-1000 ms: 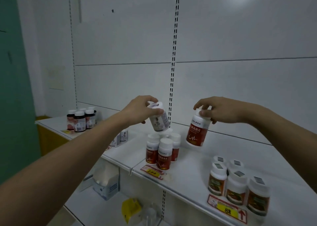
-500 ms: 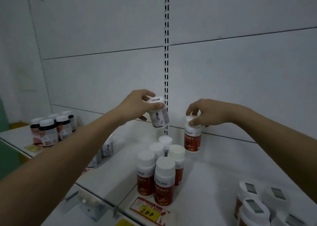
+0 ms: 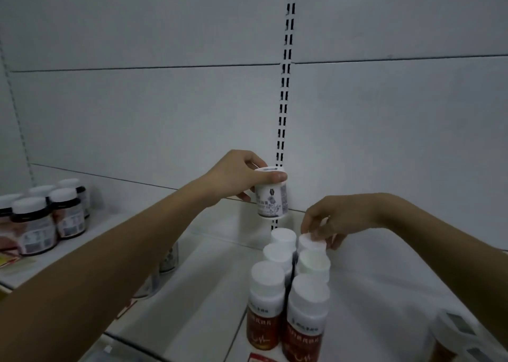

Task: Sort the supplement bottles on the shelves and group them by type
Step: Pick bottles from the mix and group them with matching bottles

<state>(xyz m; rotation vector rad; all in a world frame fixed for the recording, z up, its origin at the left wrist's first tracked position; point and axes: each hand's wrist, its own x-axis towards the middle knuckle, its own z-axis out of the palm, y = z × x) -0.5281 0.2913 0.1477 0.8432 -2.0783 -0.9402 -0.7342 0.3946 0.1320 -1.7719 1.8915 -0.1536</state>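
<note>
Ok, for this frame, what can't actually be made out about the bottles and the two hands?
Head view only:
- Small white bottle with grey print: text too blurred to read; the left hand covers its far side.
- Back white-capped bottle in the red-labelled group: its body is hidden by the bottles in front, so its label cannot be checked; the right hand fingers cover part of the cap.
- Bottles under the left forearm: mostly hidden.
- Bottle at lower right: cut off by the edge.

Matt white plastic caps point(image 3: 310, 292) on glossy red-labelled bottles point(image 3: 264, 326), smooth white shelf point(image 3: 384, 293)

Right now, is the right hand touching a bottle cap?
Touching. The head view shows the right hand's fingertips on the back red bottle's white cap.
</note>
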